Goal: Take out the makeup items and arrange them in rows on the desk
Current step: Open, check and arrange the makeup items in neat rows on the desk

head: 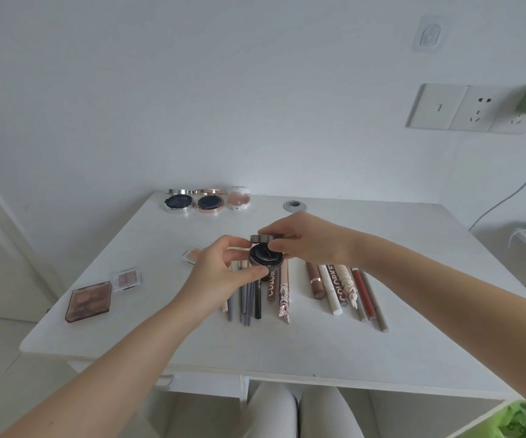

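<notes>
A: White desk [382,352] is lying under everything; I am seeing three open compacts [206,201] in a row at its far edge, ahead and left of the hands.

B: And the hands?

A: My left hand [220,273] is grasping the dark compact [265,255] above the pencils [344,289]; my right hand [306,238] is pinching its lid.

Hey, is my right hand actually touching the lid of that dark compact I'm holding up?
Touching. The head view shows the right hand with its fingertips pinched on the raised lid of the dark compact, while the left hand has a grip on its base.
</notes>
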